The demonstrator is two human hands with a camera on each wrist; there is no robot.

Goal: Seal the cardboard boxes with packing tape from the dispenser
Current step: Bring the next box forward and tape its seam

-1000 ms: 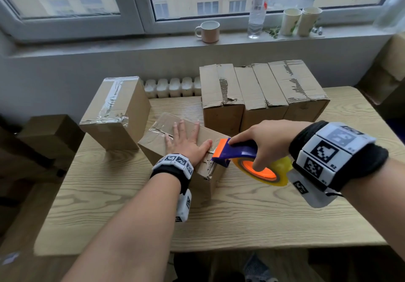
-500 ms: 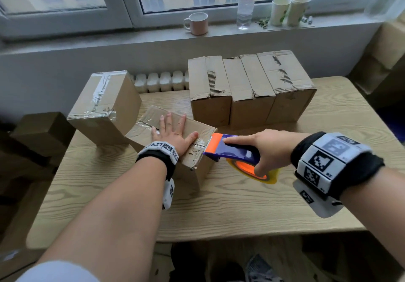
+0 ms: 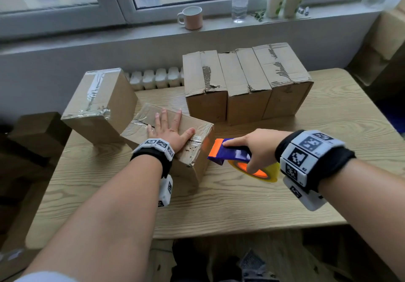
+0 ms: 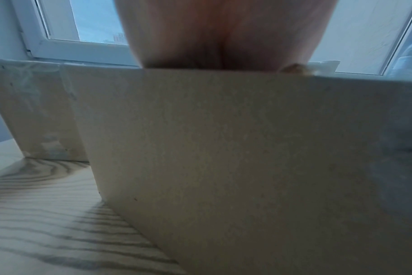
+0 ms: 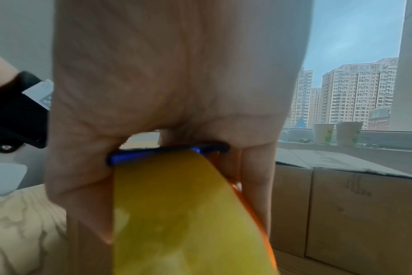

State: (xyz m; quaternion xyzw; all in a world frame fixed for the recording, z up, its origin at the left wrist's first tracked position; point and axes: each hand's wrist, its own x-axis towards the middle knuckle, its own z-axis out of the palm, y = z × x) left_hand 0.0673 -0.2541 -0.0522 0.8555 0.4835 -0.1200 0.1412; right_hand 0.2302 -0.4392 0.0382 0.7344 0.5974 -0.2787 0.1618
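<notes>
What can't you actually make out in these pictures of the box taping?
- Head view: the seam of the box under the left hand is hidden by the palm.
- Head view: the tape dispenser blade faces the box, so whether tape is cut is unseen.
- Left wrist view: the fingers are hidden behind the box edge.
- Right wrist view: the yellow tape roll is blurred and cut off below.

A: Head view is taken from above, aimed forward and down over the table toward the window sill.
B: Left wrist view is set low, pressed close against the side of the box, facing the window.
A: Right wrist view is also close, behind the tape dispenser; paper cups are shared with the head view.
</notes>
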